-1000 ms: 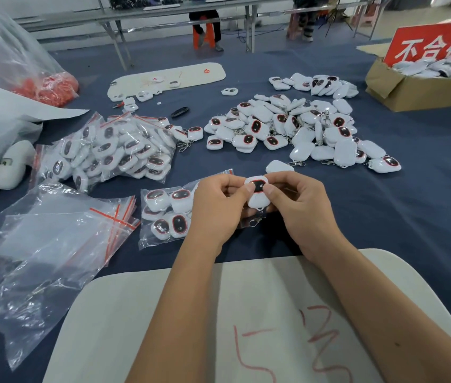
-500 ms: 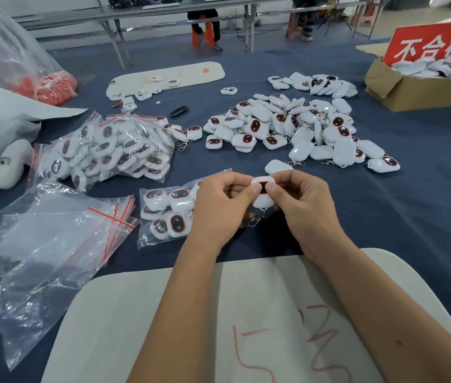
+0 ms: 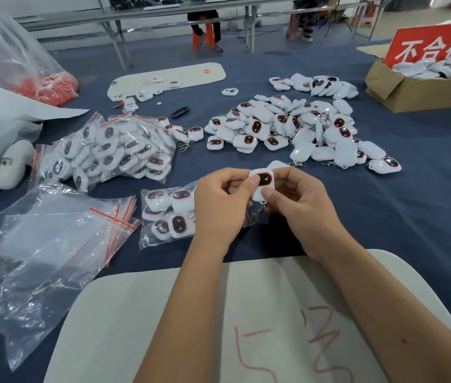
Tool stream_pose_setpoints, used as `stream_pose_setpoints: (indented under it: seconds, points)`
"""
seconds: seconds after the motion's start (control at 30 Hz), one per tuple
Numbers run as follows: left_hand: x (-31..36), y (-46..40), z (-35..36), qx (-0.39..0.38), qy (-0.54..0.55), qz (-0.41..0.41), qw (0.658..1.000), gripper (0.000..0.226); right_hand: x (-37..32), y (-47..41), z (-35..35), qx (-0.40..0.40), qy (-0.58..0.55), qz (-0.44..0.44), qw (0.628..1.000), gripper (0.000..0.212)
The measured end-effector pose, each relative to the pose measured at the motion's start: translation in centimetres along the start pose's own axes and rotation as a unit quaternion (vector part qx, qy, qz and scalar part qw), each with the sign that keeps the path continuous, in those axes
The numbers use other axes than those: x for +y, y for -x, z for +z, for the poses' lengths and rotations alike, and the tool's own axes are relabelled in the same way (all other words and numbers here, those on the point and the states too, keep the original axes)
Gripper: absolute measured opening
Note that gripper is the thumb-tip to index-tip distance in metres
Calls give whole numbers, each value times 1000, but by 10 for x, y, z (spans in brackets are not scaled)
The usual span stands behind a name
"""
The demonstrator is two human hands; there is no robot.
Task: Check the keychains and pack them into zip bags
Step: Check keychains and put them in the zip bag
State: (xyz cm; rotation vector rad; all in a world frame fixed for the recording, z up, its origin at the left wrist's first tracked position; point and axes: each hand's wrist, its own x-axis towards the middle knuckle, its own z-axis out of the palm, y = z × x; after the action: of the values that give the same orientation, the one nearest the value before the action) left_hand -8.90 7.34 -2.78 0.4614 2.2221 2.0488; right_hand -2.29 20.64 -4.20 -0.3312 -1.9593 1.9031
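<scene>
the small white plastic keychain with a red-rimmed dark face [image 3: 262,184] is pinched above the blue cloth by the left hand [image 3: 220,205] and right hand [image 3: 300,208], thumbs curled on its face. it looks light, rigid, and smooth, so best gripped by its side edges. open cloth lies right; the half-filled clear zip bag [image 3: 167,214] lies just left.

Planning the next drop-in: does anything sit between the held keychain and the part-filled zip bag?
Only the left hand, which lies over the clear zip bag; both hands pinch the white keychain just above its right end.
</scene>
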Motion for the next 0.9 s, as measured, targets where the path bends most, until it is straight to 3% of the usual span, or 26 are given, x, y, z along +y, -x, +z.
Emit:
stream_pose_setpoints:
  seconds: [0.1, 0.23, 0.37, 0.47, 0.6, 0.77, 0.83, 0.9]
  points:
    - [-1, 2, 6, 25, -7, 10, 1000, 6, 2, -1, -1, 14, 8, 4, 1000, 17]
    - [0, 1, 5, 149, -215, 83, 962, 13, 2, 0, 0, 40, -29, 4, 999, 18]
    - [-1, 0, 2, 124, -360, 32, 924, 46, 3, 1, -1, 53, -35, -16, 998, 18]
    - [2, 0, 4, 127, -395, 34, 909, 32, 4, 0, -2, 50, -36, -11, 998, 17]
    - [4, 0, -3, 145, -364, 43, 919, 10, 5, -2, 0, 51, -71, 13, 996, 14]
    - [9, -7, -19, 144, -224, -15, 964, 16, -7, -6, 22, 66, -325, 55, 942, 4]
    - [11, -8, -24, 121, -149, -41, 981, 15, -11, -6, 35, 51, -309, 47, 949, 6]
    - [11, -8, -29, 116, -128, -36, 984, 16, -13, -7, 46, 46, -224, 40, 973, 9]
